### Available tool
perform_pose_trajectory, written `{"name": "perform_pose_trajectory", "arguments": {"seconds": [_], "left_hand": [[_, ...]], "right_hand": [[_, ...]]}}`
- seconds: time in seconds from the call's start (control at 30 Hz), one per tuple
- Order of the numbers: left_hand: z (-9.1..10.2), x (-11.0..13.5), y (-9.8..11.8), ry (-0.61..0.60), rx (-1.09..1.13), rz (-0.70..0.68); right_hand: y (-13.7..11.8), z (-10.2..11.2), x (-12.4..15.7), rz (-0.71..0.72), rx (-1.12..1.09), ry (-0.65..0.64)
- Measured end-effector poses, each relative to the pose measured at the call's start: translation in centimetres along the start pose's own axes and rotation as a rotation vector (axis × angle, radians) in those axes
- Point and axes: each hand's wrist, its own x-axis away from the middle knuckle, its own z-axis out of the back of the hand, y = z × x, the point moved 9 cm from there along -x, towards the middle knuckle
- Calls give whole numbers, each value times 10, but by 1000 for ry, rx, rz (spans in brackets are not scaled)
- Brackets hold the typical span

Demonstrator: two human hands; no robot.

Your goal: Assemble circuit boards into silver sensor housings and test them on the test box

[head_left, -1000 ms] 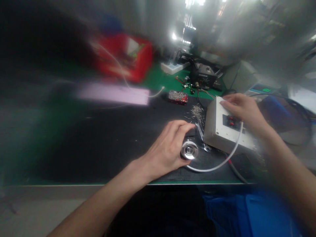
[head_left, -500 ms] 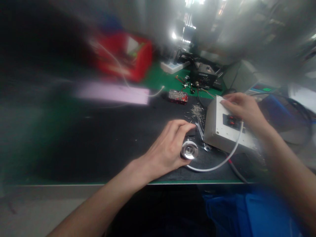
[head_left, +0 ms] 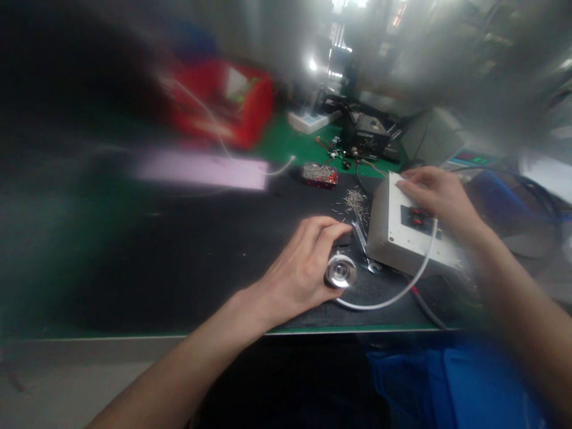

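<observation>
My left hand (head_left: pixel 308 256) curls round a round silver piece (head_left: pixel 341 271) with a ringed, lens-like centre, just above the black mat. From it a white cable (head_left: pixel 379 307) bends right and up to the red terminals (head_left: pixel 417 219) on a white box (head_left: pixel 388 238). My right hand (head_left: pixel 440 193) grips the far edge of this box, thumb on its face and fingers partly hidden behind it. Between my left hand and the box lies an open-ended wrench (head_left: pixel 363 243). A small pile of metal pins (head_left: pixel 355 201) is spread beyond it.
A small red tray (head_left: pixel 320 176) full of metal pins stands on the black mat (head_left: pixel 187 262). Farther back are a red bin (head_left: pixel 254 113), a white power strip (head_left: pixel 313 122), a black instrument (head_left: pixel 369 140) and a device with a lit display (head_left: pixel 469 158). Blue material (head_left: pixel 451 381) sits below the table edge.
The whole view has shifted very slightly. Both hands, the silver piece and the white box keep the same places relative to each other.
</observation>
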Motion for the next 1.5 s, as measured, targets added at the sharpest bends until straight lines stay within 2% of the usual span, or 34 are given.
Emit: {"name": "perform_pose_trajectory", "arguments": {"seconds": [0.3, 0.73, 1.03, 1.27, 1.5], "left_hand": [[0, 0, 0, 3, 11, -2], [-1, 0, -1, 0, 0, -2], [0, 0, 1, -2, -2, -14], [0, 0, 0, 6, 4, -10], [1, 0, 1, 14, 23, -8]], "right_hand": [[-3, 3, 0, 77, -6, 27], [-11, 6, 3, 98, -46, 45], [-14, 4, 12, -48, -111, -32], [-6, 2, 7, -38, -115, -32], [-5, -1, 4, -88, -131, -67]]}}
